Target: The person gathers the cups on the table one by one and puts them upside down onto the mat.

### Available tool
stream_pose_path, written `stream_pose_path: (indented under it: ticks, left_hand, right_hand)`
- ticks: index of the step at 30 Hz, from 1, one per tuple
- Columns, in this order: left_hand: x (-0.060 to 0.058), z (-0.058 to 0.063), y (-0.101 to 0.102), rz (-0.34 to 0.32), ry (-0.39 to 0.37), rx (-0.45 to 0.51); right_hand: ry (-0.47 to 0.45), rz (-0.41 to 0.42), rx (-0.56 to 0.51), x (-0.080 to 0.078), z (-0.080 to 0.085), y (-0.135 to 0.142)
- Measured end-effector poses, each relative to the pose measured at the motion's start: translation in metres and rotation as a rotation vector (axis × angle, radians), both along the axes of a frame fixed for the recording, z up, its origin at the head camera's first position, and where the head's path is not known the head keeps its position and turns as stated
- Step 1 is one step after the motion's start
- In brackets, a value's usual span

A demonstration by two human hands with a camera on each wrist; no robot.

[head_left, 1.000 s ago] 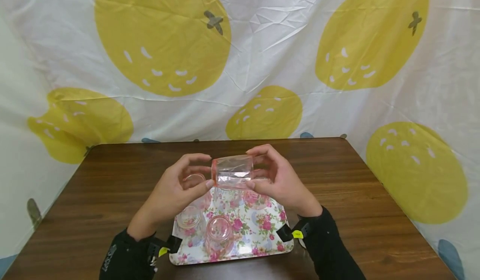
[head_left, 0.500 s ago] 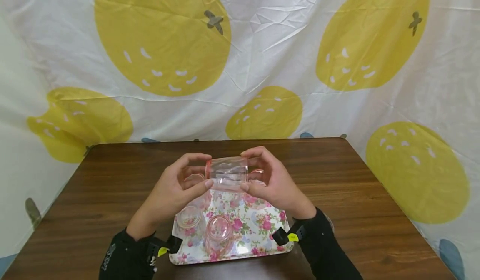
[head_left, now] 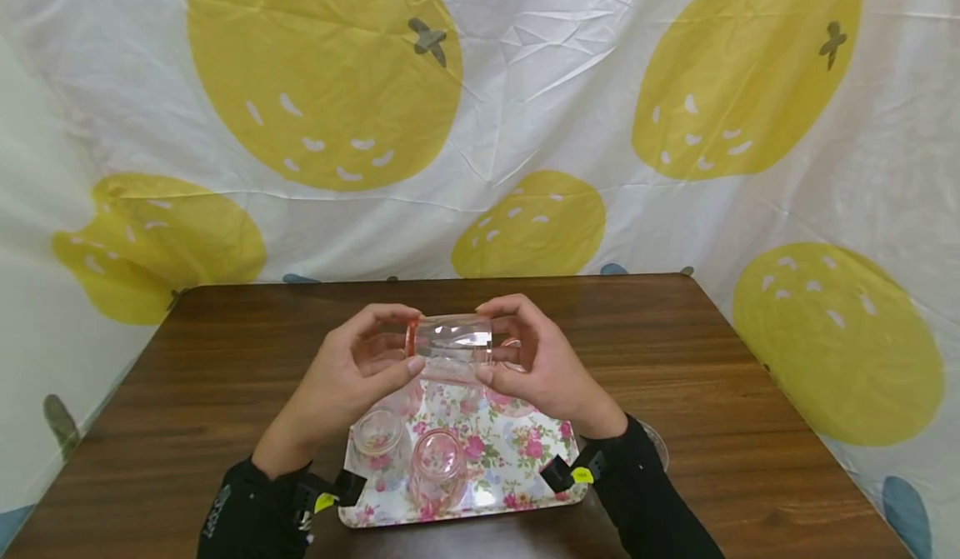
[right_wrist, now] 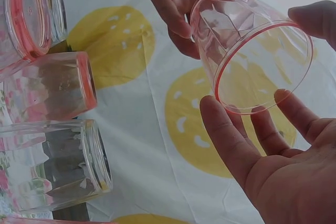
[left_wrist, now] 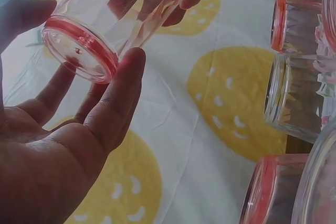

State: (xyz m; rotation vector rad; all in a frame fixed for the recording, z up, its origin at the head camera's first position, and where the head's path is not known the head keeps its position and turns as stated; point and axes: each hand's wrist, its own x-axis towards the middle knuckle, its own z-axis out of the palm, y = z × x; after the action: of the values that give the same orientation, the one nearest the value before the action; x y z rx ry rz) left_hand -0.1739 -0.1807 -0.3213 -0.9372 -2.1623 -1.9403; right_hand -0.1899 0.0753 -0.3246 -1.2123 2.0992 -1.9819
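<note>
Pink-rimmed glass tumbler [head_left: 450,344] lies sideways at frame centre, pinched at its ends by left hand [head_left: 352,384] and right hand [head_left: 543,371], above the floral tray [head_left: 525,467]. A fingertip slip could drop it onto the tumblers [head_left: 437,467] below.

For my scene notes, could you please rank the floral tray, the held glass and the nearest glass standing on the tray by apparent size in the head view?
1. floral tray, clearly largest.
2 and 3. held glass and nearest glass on the tray: they look alike; differing distance from the camera makes ranking unsure.
</note>
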Motion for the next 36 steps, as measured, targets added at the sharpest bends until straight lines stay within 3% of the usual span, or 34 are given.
stream_pose_path:
  ticks: [7, 13, 18, 27, 36]
  left_hand:
    - [0.0, 0.0, 0.002, 0.012, -0.005, 0.018]
    - [0.001, 0.001, 0.003, 0.034, -0.003, 0.022]
    - [0.004, 0.004, 0.007, 0.057, 0.019, -0.003]
    - [0.009, 0.003, 0.018, 0.169, 0.214, -0.185]
    - [0.012, -0.004, 0.036, 0.181, 0.345, -0.422]
  right_hand:
    - [-0.006, -0.006, 0.025, 0.001, 0.002, 0.004]
    - [0.026, -0.075, 0.05, 0.001, 0.01, 0.015]
    - [0.047, -0.13, 0.0, 0.0, 0.018, 0.028]
    - [0.088, -0.227, -0.065, -0.001, 0.027, 0.049]
    - [0.093, -0.246, -0.078, 0.001, 0.031, 0.057]
